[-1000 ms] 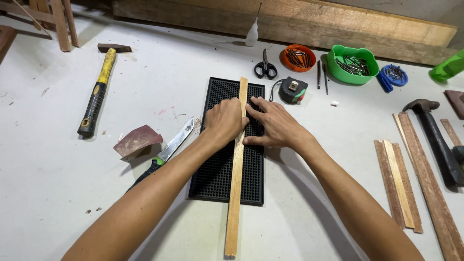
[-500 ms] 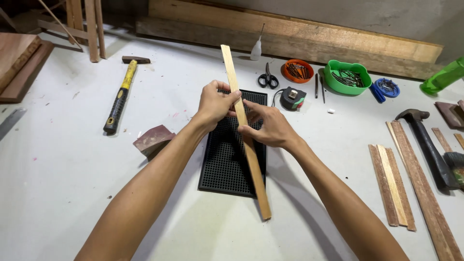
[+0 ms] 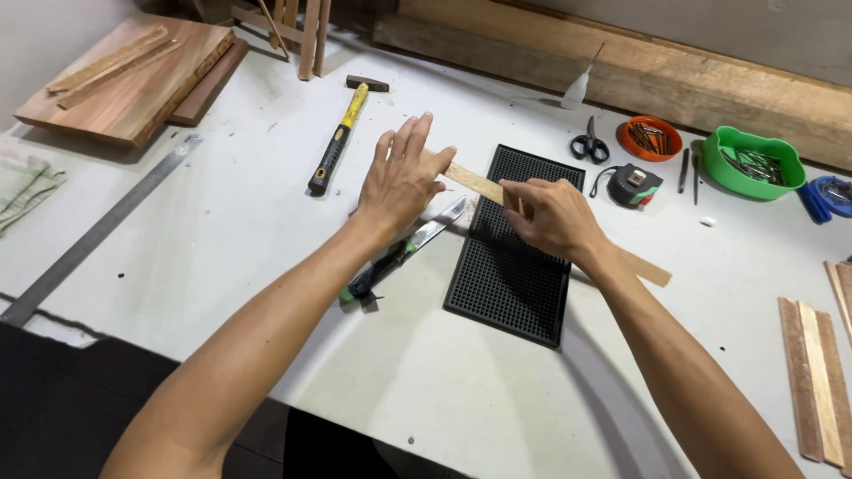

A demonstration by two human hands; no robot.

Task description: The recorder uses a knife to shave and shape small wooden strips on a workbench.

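Head view: thin wooden strip [image 3: 477, 184] slanting across black mat [image 3: 510, 266], mid-turn by the look of it. Left hand [image 3: 401, 182] flat on one end, fingers spread; right hand [image 3: 550, 217] pinching the middle, thumb probably underneath. Next: settling the strip steady, clear of the knife [image 3: 404, 250].

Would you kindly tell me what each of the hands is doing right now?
Left hand: open, fingers spread, palm on the thin wooden strip.
Right hand: closed, gripping the same strip over the black mat.

Bare table [image 3: 222, 231] left of hammer [image 3: 337, 142]; scissors [image 3: 587, 144], tape measure [image 3: 632, 184], bowls crowding behind mat [image 3: 515, 257]
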